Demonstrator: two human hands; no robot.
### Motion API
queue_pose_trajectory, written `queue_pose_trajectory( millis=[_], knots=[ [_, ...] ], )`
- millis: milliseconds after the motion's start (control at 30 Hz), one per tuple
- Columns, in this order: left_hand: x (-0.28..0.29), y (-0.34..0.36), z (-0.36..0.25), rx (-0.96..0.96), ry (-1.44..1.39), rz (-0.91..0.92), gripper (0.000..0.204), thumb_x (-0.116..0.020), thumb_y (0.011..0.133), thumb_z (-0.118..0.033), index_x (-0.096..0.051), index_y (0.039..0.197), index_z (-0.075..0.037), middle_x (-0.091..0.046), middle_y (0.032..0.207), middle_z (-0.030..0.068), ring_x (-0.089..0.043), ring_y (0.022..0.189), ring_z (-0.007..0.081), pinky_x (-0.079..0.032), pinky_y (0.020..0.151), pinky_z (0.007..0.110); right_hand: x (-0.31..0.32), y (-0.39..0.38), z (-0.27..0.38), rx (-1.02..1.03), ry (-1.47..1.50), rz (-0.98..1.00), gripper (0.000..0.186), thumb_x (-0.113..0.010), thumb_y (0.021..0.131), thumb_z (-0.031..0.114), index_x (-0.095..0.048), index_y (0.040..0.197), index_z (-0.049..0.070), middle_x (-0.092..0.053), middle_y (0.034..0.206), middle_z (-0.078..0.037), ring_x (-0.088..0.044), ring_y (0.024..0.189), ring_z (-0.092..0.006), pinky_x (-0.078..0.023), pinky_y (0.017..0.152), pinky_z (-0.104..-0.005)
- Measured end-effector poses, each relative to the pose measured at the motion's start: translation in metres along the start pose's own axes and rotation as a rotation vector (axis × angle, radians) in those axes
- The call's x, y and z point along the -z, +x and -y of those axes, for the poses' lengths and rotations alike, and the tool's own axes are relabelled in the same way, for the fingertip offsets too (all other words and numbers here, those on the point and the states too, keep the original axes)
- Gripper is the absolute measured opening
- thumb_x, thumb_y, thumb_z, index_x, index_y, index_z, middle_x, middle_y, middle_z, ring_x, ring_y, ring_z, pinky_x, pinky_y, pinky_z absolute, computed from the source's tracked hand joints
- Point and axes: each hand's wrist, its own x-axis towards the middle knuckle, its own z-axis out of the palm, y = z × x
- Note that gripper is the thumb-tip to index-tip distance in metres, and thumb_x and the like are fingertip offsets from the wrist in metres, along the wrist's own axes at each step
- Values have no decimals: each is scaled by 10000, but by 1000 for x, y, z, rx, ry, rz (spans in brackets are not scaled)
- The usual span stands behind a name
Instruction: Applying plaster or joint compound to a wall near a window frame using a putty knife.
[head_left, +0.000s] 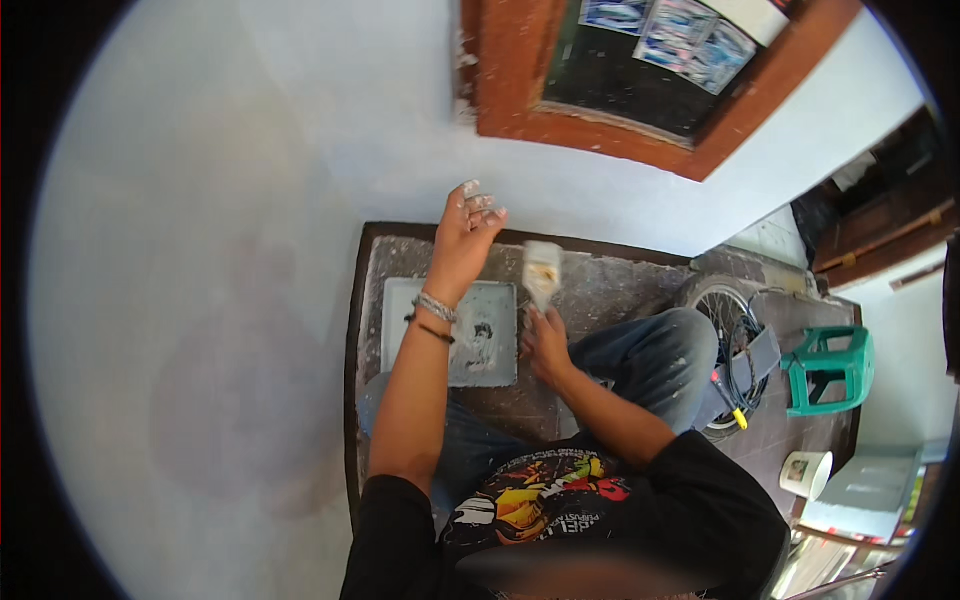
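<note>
My right hand [547, 348] is closed round the handle of a wide paintbrush [542, 268], its pale, paint-covered head pointing up and away from me. My left hand [467, 238] is raised in front of the wall, fingers loosely bent and apart, with nothing seen in it. White paint smears its fingertips. Partly behind my left forearm, a grey-white rectangular paint tray [500, 312] lies on the floor, with wet-looking streaks and a dark patch inside. The brush is held just beyond the tray's right side, apart from it.
A pale wall [230, 200] rises at the left and ahead, with a wooden window frame [590, 150] set in it. To the right are a wheel [718, 297] with dark cables, a yellow-handled tool [739, 418], a green plastic stool [838, 370] and a white bucket [806, 474].
</note>
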Motion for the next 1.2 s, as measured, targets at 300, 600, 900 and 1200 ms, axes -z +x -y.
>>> queue_pose_trajectory(
  millis=[300, 600, 900, 1200],
  knots=[
    [-106, 105, 30, 244, -712, 60, 454, -624, 846, -413, -459, 1133, -102, -476, 1203, 141, -527, 1057, 248, -389, 963, 429, 22, -45, 216, 847, 36, 19, 87, -514, 914, 123, -431, 936, 108, -437, 678, 21, -379, 498, -56, -318, 425, -184],
    [-122, 125, 34, 157, -298, -261, 323, -645, 844, -386, -484, 799, -110, -556, 627, -1, -574, 537, 104, -443, 453, 220, 64, -50, 237, 920, 266, 25, 99, -526, 913, 148, -457, 947, 86, -448, 682, 2, -390, 484, -71, -311, 438, -212],
    [-116, 125, 26, 187, -185, -140, 319, -607, 870, -390, -513, 788, -96, -600, 663, 31, -611, 573, 120, -450, 471, 222, 80, -46, 230, 814, 238, 28, 142, -539, 900, 160, -461, 983, 75, -452, 677, -6, -387, 461, -74, -307, 419, -220],
    [-121, 129, 30, 144, -121, -136, 382, -647, 829, -420, -523, 891, -65, -608, 718, 43, -610, 578, 139, -499, 502, 256, 53, -35, 215, 836, 0, 46, 188, -544, 899, 143, -485, 1048, 45, -472, 713, 0, -398, 524, -57, -329, 446, -201]
  ],
)
